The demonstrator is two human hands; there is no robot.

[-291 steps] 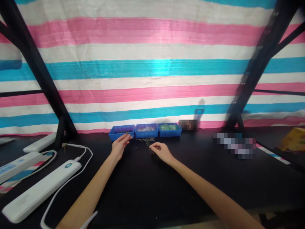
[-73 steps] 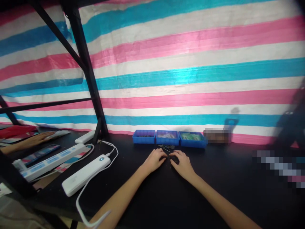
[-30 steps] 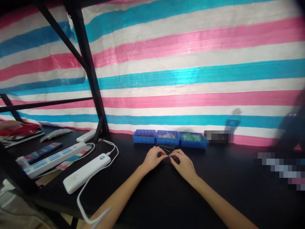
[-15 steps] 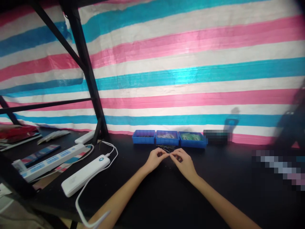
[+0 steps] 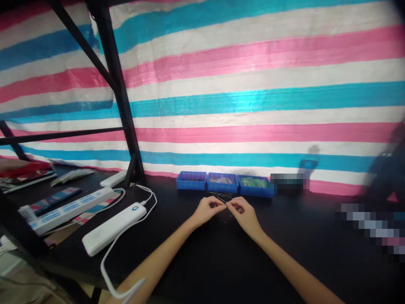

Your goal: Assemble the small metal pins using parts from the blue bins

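Note:
My left hand (image 5: pixel 209 210) and my right hand (image 5: pixel 242 211) meet fingertip to fingertip above the black table. Both are closed in a pinch, thumbs against forefingers. Whatever sits between the fingertips is too small to name. Just beyond them lie several thin dark sticks (image 5: pixel 222 195) on the table. Behind these stand three blue trays in a row: the left tray (image 5: pixel 191 185) has small dark pieces in it, the middle tray (image 5: pixel 222 187) pale packets, and the right tray (image 5: pixel 255 192) greenish packets.
A white power bank (image 5: pixel 110 232) with a white cable (image 5: pixel 104 270) lies to the left, near my left forearm. Past it are a power strip (image 5: pixel 69 211) and a black metal post (image 5: pixel 122 101). A striped sheet (image 5: pixel 221 97) hangs behind the table (image 5: pixel 202 261).
The camera view has shifted slightly. My hands stay in nearly the same place, their fingertips still together, with only a small change in finger position.

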